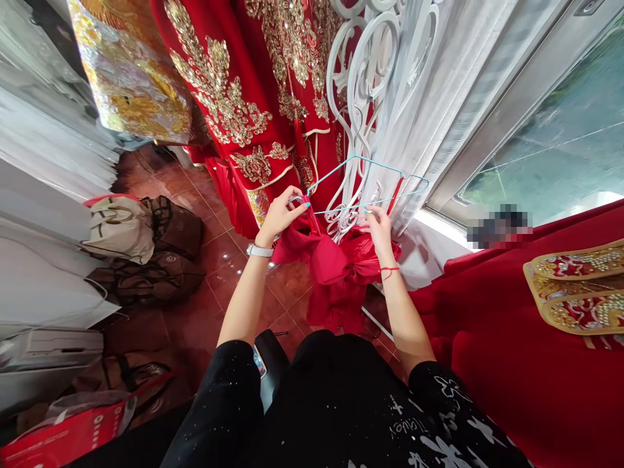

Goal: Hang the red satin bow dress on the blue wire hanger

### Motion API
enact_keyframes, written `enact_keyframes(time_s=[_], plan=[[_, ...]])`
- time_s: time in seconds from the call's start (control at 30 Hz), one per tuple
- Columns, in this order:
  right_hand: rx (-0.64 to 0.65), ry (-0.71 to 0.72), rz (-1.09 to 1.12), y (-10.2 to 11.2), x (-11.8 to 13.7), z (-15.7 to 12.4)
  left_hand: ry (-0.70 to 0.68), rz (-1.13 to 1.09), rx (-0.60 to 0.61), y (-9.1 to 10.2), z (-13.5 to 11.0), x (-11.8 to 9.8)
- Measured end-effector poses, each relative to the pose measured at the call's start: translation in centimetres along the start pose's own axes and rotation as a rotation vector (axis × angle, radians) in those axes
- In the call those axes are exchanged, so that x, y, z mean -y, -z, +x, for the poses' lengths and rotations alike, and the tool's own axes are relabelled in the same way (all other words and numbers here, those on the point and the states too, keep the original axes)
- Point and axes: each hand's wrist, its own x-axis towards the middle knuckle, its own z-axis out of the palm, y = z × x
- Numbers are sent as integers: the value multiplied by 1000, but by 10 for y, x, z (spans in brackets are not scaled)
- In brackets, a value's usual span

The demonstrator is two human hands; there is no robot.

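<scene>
A light-blue wire hanger (pixel 336 170) is in front of me, its hook up by the white scrollwork. From it hangs a glossy red garment (pixel 329 260) with a large bow-like fold. My left hand (pixel 283 213) pinches the garment's gathered strap at the hanger's left end. A thin red strap (pixel 396 194) loops over the right side of the hanger. Just below the lower wire, my right hand (pixel 379 227) has its fingers curled together beside the red fabric; what lies between them is hidden.
Red dresses with gold embroidery (pixel 234 97) hang ahead, beside a white scrolled metal stand (pixel 375 39). Another red garment (pixel 492 312) spreads at the right, under a window (pixel 550 130). Brown bags (pixel 170 273) and a cream bag (pixel 119 227) sit on the tiled floor at left.
</scene>
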Motion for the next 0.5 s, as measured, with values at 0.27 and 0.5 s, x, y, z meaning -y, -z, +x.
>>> enact_keyframes(time_s=[0.27,0.5], plan=[[-277,-25,-705,82,-39,16,-15,6,-28,-10,7,9],[4,-264,-66,98,-60,16,-23,-61,-60,-16,9,18]])
